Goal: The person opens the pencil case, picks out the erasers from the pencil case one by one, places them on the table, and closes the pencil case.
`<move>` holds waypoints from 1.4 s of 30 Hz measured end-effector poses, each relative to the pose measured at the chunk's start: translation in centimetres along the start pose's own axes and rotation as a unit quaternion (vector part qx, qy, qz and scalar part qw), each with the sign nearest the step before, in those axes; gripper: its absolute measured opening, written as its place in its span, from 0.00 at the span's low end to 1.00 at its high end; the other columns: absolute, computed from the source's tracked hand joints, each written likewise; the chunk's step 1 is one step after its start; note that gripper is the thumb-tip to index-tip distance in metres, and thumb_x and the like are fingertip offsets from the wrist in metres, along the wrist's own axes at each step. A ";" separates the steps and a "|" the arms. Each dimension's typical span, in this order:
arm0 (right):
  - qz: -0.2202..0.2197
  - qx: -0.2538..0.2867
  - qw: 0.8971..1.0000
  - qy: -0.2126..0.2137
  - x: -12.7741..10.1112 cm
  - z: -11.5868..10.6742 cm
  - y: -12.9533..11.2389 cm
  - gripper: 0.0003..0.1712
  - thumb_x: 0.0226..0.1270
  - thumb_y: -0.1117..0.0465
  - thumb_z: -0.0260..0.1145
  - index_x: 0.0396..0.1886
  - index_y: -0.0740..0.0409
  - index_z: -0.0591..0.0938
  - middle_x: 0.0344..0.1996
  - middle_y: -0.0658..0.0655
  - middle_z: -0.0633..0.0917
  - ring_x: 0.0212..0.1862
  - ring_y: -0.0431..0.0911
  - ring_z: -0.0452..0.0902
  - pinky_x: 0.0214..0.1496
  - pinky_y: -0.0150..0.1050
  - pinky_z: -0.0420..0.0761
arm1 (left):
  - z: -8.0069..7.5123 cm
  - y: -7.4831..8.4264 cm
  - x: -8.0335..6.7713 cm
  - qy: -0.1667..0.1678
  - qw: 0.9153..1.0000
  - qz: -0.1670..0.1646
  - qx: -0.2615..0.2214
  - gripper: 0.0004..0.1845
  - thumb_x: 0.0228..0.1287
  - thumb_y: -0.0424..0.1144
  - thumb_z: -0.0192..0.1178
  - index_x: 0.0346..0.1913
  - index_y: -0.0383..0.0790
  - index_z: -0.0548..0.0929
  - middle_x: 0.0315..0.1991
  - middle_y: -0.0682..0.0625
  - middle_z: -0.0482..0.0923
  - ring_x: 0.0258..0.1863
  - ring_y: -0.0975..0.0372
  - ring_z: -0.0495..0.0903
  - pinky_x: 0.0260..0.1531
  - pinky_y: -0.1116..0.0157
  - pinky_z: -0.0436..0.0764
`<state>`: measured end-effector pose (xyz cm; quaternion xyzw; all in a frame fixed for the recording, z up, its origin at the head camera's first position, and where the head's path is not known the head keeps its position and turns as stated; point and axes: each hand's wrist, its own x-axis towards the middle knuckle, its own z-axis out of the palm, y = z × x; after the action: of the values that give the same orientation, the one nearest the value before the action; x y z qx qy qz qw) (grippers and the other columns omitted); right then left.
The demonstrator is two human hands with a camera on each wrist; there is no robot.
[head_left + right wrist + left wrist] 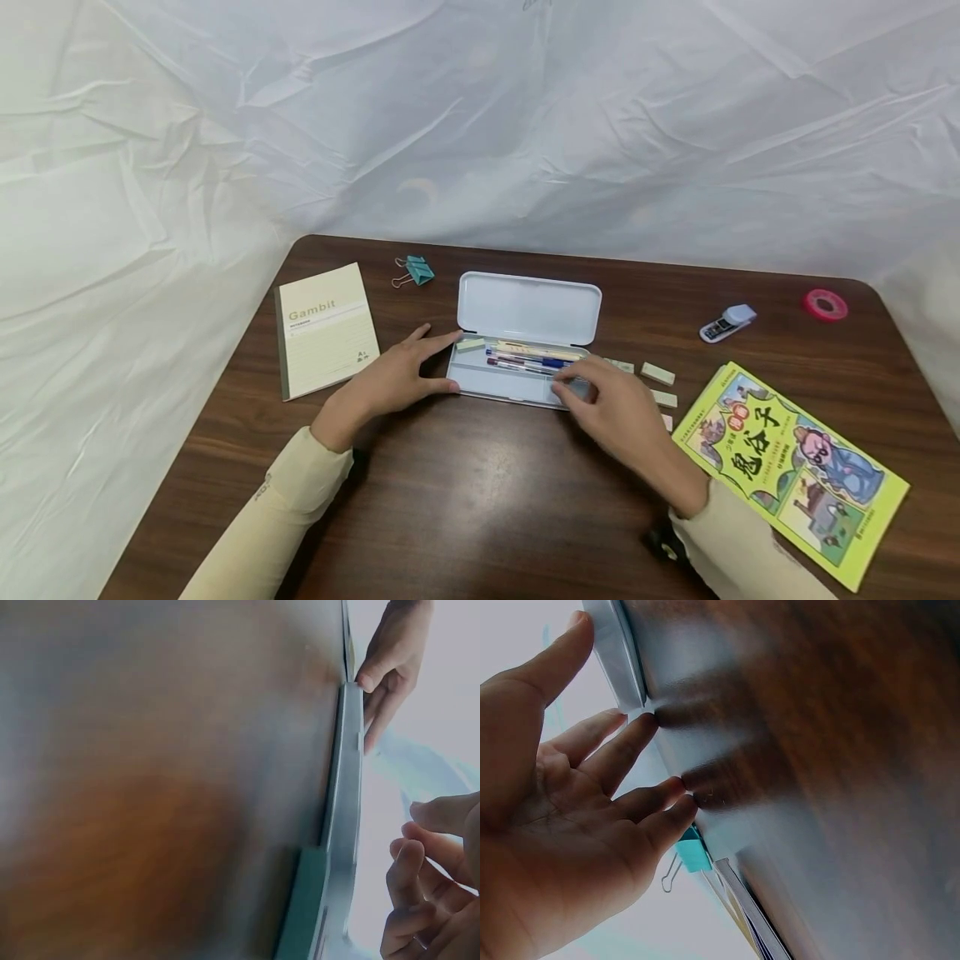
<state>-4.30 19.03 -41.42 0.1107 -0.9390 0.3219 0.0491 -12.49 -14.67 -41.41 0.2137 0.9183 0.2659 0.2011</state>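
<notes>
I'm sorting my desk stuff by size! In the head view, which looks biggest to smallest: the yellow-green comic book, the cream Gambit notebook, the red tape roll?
1. Yellow-green comic book, though it lies nearer the camera.
2. Cream Gambit notebook.
3. Red tape roll.

A dark brown wooden table [465, 508] with rounded far corners carried everything. At its far left lay a cream notebook [326, 330] marked Gambit, and just right of it, nearer the far edge, a teal binder clip [415, 270]. In the middle sat an open white pencil case [517, 371], its lid raised toward the far side. Just right of the case lay several small pale erasers [657, 373]. Farther right, toward the far edge, rested a white correction tape dispenser [727, 322], and at the far right corner a red tape roll [825, 304]. A yellow-green illustrated book [795, 467] lay at the near right.
</notes>
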 end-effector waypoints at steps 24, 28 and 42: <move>-0.015 0.007 0.996 -0.090 10.3 7.1 -1.6 0.12 0.80 0.51 0.79 0.58 0.39 0.97 0.59 0.47 0.95 0.53 0.50 0.94 0.49 0.51 0.90 | 0.0 0.0 -0.1 0.003 1.000 0.008 -0.005 0.45 0.80 0.55 0.74 0.92 0.56 0.66 0.91 0.41 0.65 0.95 0.37 0.53 0.84 0.31 0.70; -0.029 -0.007 0.995 -0.095 11.1 8.2 -1.4 0.12 0.81 0.52 0.78 0.58 0.38 0.97 0.58 0.45 0.95 0.53 0.48 0.94 0.51 0.53 0.92 | -0.1 0.0 -0.1 0.003 1.000 0.006 -0.005 0.45 0.79 0.55 0.74 0.92 0.56 0.66 0.92 0.42 0.65 0.95 0.38 0.53 0.84 0.31 0.70; -0.044 -0.042 0.992 -0.109 11.8 8.7 -2.4 0.11 0.81 0.56 0.77 0.57 0.42 0.98 0.56 0.45 0.93 0.47 0.45 0.91 0.44 0.49 0.90 | 0.0 0.0 0.0 0.006 1.000 0.000 -0.006 0.45 0.79 0.55 0.75 0.92 0.57 0.67 0.93 0.39 0.61 0.95 0.38 0.53 0.84 0.31 0.70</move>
<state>-15.35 9.77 -44.98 0.1842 -0.9456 0.2659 -0.0346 -12.48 -14.72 -41.40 0.2111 0.9177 0.2727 0.1971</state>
